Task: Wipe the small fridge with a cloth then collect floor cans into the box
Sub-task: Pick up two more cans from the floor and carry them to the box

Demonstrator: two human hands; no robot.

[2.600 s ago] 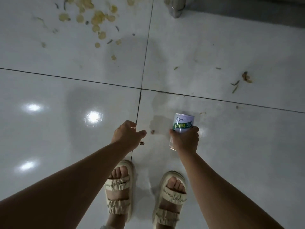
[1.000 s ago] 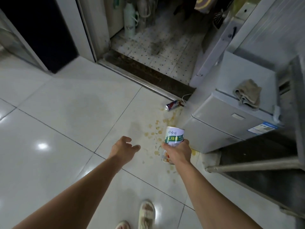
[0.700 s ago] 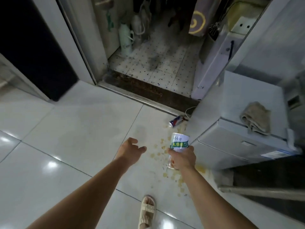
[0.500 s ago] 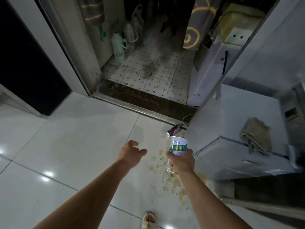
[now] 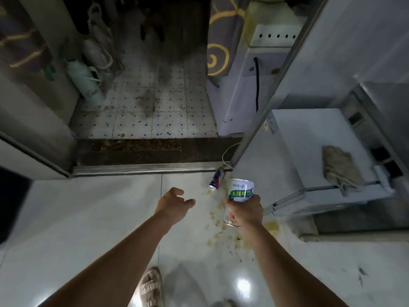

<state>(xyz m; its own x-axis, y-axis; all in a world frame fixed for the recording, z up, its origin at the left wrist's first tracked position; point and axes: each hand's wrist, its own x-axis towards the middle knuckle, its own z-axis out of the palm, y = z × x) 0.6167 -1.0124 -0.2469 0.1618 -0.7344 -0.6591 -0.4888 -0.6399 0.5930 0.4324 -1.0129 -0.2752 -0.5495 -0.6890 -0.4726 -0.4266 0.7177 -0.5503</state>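
Glossy white floor tiles [image 5: 77, 218], dark doorway threshold [image 5: 141, 151], dotted tiles [image 5: 155, 120] beyond.

Yellowish crumbs [image 5: 218, 222] lie scattered on the white tiled floor [image 5: 88, 218] just below and left of the grip. Beyond it a metal threshold [image 5: 143, 168] meets a dotted-tile floor [image 5: 155, 111], with a pale green flask [image 5: 85, 82] far left. A sandal [image 5: 151, 286] shows near the bottom edge.
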